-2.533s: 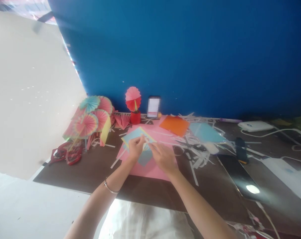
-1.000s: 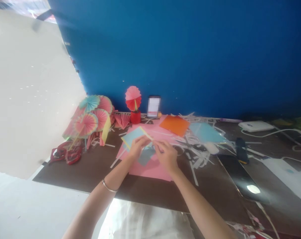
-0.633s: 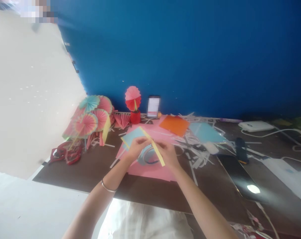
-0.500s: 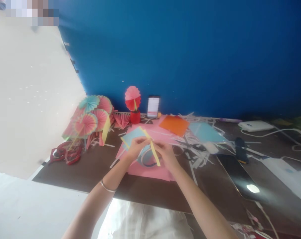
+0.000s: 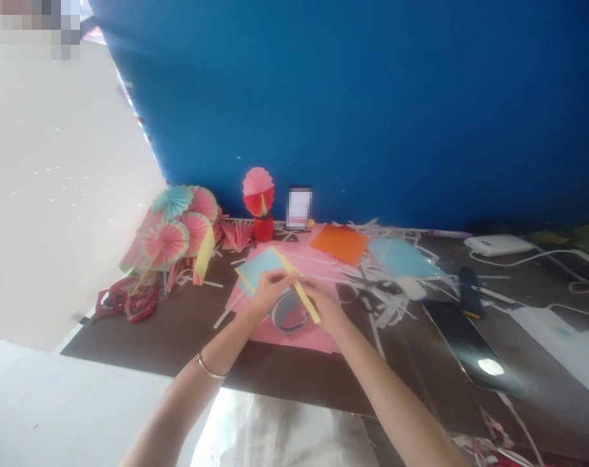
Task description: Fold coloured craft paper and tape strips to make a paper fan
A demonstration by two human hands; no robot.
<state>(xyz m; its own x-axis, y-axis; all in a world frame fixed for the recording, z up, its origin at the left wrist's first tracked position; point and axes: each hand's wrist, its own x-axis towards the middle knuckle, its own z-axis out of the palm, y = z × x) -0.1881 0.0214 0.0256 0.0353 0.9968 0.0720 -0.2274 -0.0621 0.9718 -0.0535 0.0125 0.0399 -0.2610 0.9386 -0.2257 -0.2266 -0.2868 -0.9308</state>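
Between my two hands runs a narrow yellow paper strip [image 5: 307, 303], slanting down to the right. My left hand [image 5: 271, 290] pinches it near its middle, with the fingertips close to those of the other hand. My right hand [image 5: 322, 299] is closed on the same strip from the right side. Under the hands lie a roll of tape [image 5: 288, 312] and pink paper sheets [image 5: 294, 338]. A light blue paper sheet with a yellow edge [image 5: 261, 261] sits just beyond my left hand, which partly covers it.
Folded paper fans [image 5: 165, 241] crowd the left, behind red-handled scissors [image 5: 126, 299]. A paper flower in a red pot [image 5: 263, 228] and a propped phone [image 5: 299, 207] stand at the back. Orange paper [image 5: 340, 244], white paper scraps [image 5: 389, 308] and a dark phone [image 5: 464, 344] lie rightward.
The lower end of the yellow strip has shifted slightly to the right. My hands stay close together over the tape roll, and more of the roll shows.
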